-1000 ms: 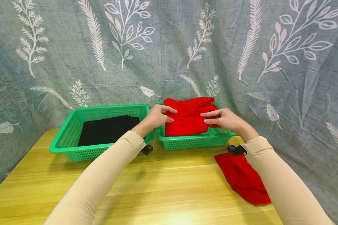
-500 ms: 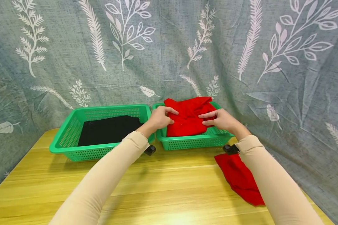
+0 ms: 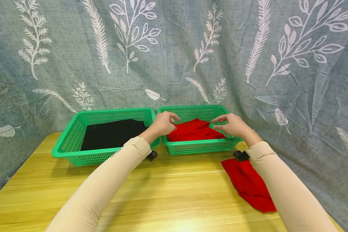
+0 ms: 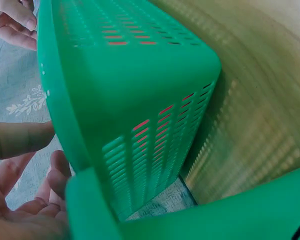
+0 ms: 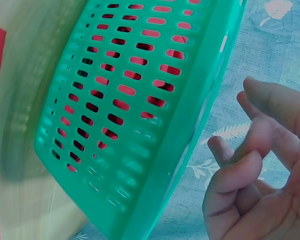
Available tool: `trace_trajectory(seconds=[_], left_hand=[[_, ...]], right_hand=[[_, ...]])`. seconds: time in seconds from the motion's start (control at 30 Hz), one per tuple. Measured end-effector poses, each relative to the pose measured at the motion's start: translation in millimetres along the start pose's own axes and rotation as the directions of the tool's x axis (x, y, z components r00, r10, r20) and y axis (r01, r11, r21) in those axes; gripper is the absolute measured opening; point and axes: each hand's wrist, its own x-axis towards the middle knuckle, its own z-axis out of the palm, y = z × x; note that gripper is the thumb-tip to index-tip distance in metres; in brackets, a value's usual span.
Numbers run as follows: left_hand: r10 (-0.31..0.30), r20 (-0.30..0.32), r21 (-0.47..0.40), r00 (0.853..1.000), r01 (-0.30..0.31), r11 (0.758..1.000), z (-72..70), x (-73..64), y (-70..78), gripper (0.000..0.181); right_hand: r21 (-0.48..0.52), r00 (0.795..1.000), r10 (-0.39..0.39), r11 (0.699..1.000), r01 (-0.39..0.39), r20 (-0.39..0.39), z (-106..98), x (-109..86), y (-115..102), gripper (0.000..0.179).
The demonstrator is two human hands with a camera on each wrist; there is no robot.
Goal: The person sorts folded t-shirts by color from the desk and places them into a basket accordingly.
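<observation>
A crumpled red cloth (image 3: pixel 191 130) lies inside the right green basket (image 3: pixel 203 147), toward its left side. My left hand (image 3: pixel 164 123) hovers over that basket's left rim, fingers bent loosely and nothing held. In the left wrist view the left thumb and fingers (image 4: pixel 25 137) are apart beside the basket rim. Above the basket's right side is my right hand (image 3: pixel 230 125), its fingers spread and free of the cloth. The right wrist view shows the right hand (image 5: pixel 270 165) loosely curled outside the basket wall, with red showing through the slots.
To the left stands another green basket (image 3: pixel 72 132) with a flat black cloth (image 3: pixel 113 133) in it. A second red cloth (image 3: pixel 250 187) lies on the wooden table (image 3: pixel 162 193), partly under my right forearm. A patterned curtain (image 3: pixel 174 58) hangs right behind the baskets.
The red cloth has dropped from between my hands down into the right basket and crumpled there. Both hands have let go of it and stay near the same spots above the rim.
</observation>
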Motion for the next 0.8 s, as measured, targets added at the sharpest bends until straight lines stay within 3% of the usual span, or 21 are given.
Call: trace_trajectory(seconds=[0.33, 0.8], left_hand=[[0.060, 0.047, -0.057, 0.997, -0.057, 0.997, 4.5, -13.3, 4.9, 0.032], [0.159, 0.121, -0.111, 0.980, -0.146, 0.983, 17.7, -33.6, 14.3, 0.030]], right_hand=[[-0.010, 0.998, -0.064, 0.998, 0.064, 0.002, -10.0, -23.4, 3.4, 0.043], [-0.011, 0.996, -0.081, 0.997, 0.081, -0.030, -28.4, -87.3, 24.7, 0.049]])
